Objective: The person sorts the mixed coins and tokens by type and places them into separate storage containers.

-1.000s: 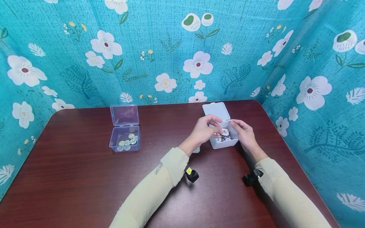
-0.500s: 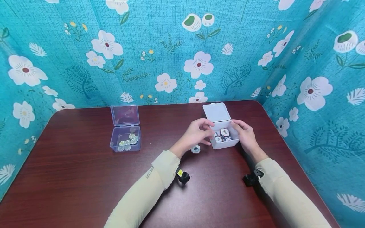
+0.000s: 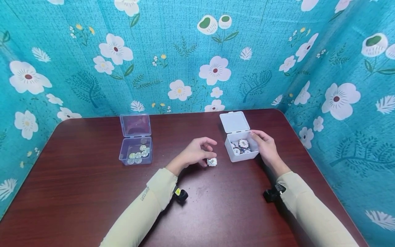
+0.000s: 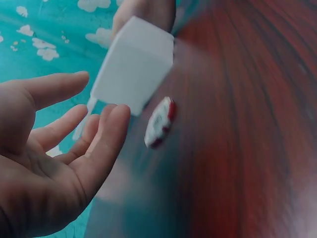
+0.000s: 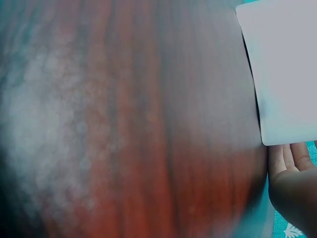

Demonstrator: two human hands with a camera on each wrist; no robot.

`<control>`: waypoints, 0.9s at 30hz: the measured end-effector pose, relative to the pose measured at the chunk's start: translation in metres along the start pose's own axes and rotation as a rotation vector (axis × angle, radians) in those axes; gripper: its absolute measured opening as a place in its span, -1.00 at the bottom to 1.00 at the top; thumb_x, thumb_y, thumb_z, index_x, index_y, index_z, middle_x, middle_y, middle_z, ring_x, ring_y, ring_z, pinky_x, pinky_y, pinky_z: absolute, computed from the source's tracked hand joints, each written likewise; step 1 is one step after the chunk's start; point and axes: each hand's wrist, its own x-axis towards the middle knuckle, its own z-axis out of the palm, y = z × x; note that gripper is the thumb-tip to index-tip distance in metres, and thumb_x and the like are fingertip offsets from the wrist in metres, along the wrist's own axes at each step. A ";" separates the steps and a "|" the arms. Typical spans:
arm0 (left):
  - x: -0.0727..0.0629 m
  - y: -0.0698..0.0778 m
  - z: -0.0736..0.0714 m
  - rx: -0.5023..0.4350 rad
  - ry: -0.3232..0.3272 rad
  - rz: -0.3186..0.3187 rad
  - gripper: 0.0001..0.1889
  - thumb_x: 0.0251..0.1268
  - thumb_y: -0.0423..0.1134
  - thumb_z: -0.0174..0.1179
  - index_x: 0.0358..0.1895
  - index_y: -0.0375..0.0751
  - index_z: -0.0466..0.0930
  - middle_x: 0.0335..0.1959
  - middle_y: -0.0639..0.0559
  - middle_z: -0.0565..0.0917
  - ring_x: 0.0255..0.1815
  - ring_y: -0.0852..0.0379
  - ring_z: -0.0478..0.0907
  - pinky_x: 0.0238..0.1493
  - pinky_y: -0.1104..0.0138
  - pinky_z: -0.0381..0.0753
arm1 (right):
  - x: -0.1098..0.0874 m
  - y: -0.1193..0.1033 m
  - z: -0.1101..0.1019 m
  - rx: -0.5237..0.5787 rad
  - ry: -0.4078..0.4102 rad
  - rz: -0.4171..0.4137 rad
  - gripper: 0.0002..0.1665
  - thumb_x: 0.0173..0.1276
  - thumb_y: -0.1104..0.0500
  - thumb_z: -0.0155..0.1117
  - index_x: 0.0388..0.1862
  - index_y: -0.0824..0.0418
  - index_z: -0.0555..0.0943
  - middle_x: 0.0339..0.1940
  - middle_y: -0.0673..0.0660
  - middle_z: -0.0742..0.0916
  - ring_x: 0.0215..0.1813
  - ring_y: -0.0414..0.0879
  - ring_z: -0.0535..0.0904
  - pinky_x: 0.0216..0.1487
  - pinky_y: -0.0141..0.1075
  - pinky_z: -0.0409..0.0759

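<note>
A poker chip (image 3: 212,162) marked 100 lies on the table, left of the white plastic box (image 3: 241,157). My left hand (image 3: 195,152) is over it with loosely bent, parted fingers. In the left wrist view a gap shows between those fingers and the chip (image 4: 160,123), whose edge is red and white. With my right hand (image 3: 267,148) I hold the box by its right wall, thumb at the rim and fingers outside. Several poker chips (image 3: 243,143) lie in that box, and its lid stands open at the back.
Further left, a clear bluish plastic box (image 3: 123,151) with its lid raised holds several silvery coins (image 3: 138,155). The dark red wooden table (image 3: 77,192) ends at the back against a blue floral curtain (image 3: 182,51).
My left hand has drawn back left and down from inside the white box to above the loose chip, uncovering the chips inside. The right hand stays at the box.
</note>
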 end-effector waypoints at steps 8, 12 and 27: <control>-0.010 -0.014 -0.011 0.021 -0.005 -0.063 -0.45 0.19 -0.45 0.37 0.28 -0.33 0.49 -0.13 -0.18 0.50 -0.45 -0.12 0.64 -0.51 0.16 0.71 | 0.003 0.003 -0.002 0.023 -0.009 0.012 -0.46 0.51 0.05 0.24 0.30 0.38 0.53 0.00 -0.13 0.68 0.09 -0.24 0.45 0.14 -0.29 0.36; -0.012 -0.019 -0.012 0.038 -0.003 -0.080 -0.45 0.16 -0.43 0.38 0.27 -0.30 0.51 -0.13 -0.16 0.50 -0.53 -0.05 0.60 -0.52 0.16 0.70 | 0.001 0.003 -0.001 0.020 -0.008 0.007 -0.44 0.50 0.02 0.25 0.30 0.37 0.54 -0.01 -0.13 0.68 0.11 -0.22 0.45 0.16 -0.29 0.35; -0.012 -0.023 -0.006 0.177 0.026 -0.037 -0.48 0.11 -0.44 0.41 0.20 -0.31 0.57 -0.13 -0.21 0.56 -0.57 0.08 0.52 -0.64 0.27 0.62 | 0.001 0.003 0.000 -0.002 -0.003 -0.017 -0.44 0.49 -0.07 0.26 0.23 0.32 0.58 0.02 -0.07 0.67 0.11 -0.15 0.46 0.11 -0.33 0.39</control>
